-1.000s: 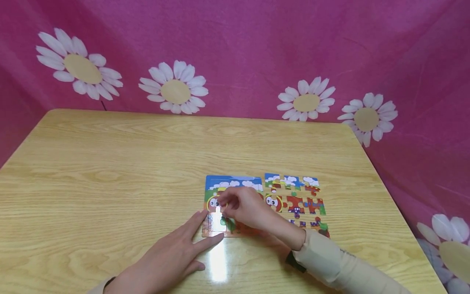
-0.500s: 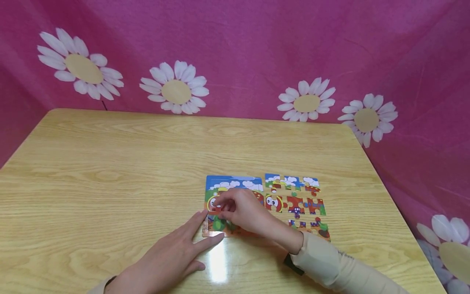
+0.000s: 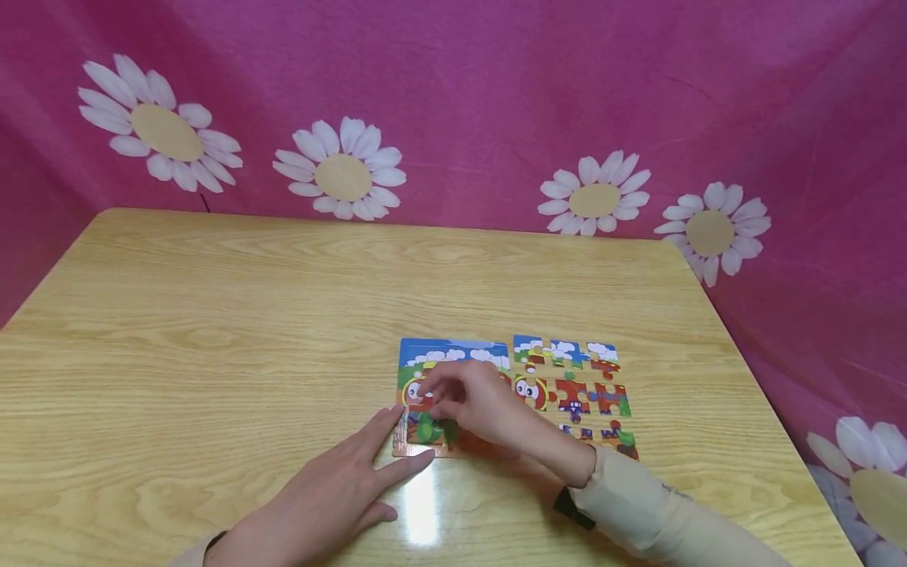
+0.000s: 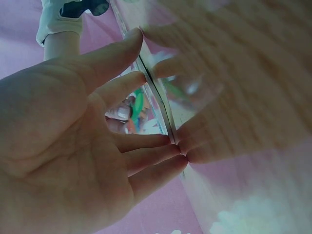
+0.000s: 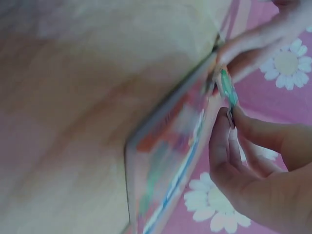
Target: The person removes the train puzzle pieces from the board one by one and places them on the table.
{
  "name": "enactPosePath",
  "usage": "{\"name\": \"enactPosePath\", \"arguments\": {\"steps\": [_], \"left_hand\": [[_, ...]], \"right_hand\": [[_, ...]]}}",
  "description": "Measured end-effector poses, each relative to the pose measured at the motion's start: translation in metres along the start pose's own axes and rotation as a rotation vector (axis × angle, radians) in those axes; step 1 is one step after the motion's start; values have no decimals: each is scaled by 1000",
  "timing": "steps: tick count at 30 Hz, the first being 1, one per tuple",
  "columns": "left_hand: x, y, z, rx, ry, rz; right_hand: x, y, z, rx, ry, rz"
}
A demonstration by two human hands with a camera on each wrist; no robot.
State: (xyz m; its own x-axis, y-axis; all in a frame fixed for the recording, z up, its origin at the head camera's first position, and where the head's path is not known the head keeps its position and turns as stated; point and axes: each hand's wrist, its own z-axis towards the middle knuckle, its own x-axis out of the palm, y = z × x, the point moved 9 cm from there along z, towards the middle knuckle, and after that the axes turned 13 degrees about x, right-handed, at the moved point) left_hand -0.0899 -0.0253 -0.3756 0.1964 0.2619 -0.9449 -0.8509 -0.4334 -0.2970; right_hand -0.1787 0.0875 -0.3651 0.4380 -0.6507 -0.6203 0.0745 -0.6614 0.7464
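A cartoon jigsaw board [image 3: 453, 346] lies on the table, its middle partly hidden by my right hand [image 3: 471, 403]. That hand pinches a green puzzle piece [image 5: 227, 88] between thumb and fingertips over the board's lower left corner. In the head view the green piece [image 3: 428, 429] looks nearly level with the picture; in the right wrist view it is tilted up from the board. My left hand [image 3: 322, 484] has its fingers spread and mostly straight, the tips touching the board's left and near edges. The left wrist view shows the left hand [image 4: 73, 131] close to the board's edge.
Several separate puzzle pieces [image 3: 572, 394] lie in rows just right of the board, some partly behind the right forearm. The wooden table [image 3: 248, 315] reaches back to a pink curtain [image 3: 468, 102] with large daisies.
The board's lower left corner, white with a piece-shaped glare a second ago, now shows the green piece. My right fingers have shifted only slightly there. The left hand keeps its place.
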Motion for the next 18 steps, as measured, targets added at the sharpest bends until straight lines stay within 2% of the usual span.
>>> {"name": "enactPosePath", "arguments": {"steps": [8,18], "left_hand": [[1,1,1,-19,25,-19],[2,1,1,-34,41,-40]], "right_hand": [[-29,-14,-13,14,-14,32],[-49,-41,-32,62,-6,48]]}}
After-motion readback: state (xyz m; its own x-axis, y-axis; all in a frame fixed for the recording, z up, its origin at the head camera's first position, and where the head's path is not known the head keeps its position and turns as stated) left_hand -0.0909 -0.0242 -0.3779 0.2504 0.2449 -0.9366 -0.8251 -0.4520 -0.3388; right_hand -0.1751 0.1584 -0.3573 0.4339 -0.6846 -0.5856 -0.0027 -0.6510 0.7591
